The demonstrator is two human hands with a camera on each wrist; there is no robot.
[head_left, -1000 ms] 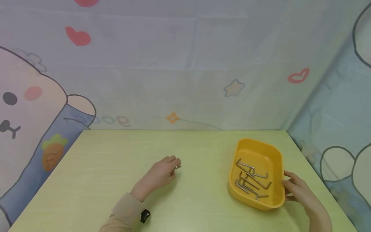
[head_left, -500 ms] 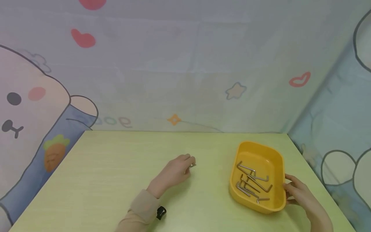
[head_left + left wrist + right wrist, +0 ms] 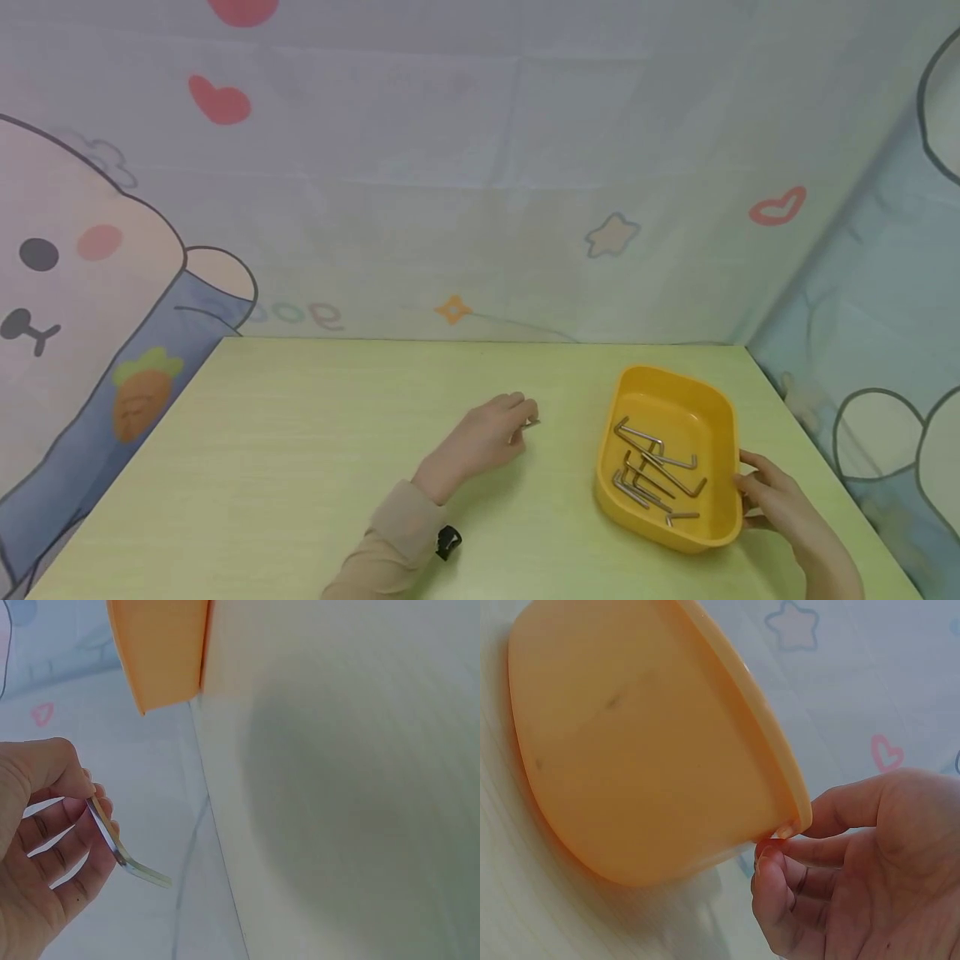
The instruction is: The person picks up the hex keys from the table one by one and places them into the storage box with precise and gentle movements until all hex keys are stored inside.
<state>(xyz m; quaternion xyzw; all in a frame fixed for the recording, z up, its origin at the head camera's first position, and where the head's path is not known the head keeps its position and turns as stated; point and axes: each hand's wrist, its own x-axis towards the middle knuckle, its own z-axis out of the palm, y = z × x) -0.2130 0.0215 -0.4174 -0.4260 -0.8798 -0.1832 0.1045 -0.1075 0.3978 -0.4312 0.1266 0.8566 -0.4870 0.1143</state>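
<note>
Between thumb and fingers my left hand (image 3: 483, 433) pinches a bent metal hex key (image 3: 112, 840), held above the table left of the yellow tray. Its short bent end points away from the fingers in the left wrist view. My right hand (image 3: 780, 496) grips the right rim of the yellow plastic tray (image 3: 671, 396), thumb on one side of the lip and fingers on the other, as the right wrist view shows. Inside the tray lie several loose hex keys (image 3: 684, 515) of different lengths, some crossing each other.
The pale green table (image 3: 300, 433) runs back to a printed cloth backdrop (image 3: 390, 167). A second cloth panel (image 3: 885, 333) rises along the right edge, close to the right hand. A small black object (image 3: 448, 542) sits at the left cuff.
My left hand has moved right across the table, bringing the hex key nearer the tray. The right hand keeps its hold on the rim and the tray stays in place.
</note>
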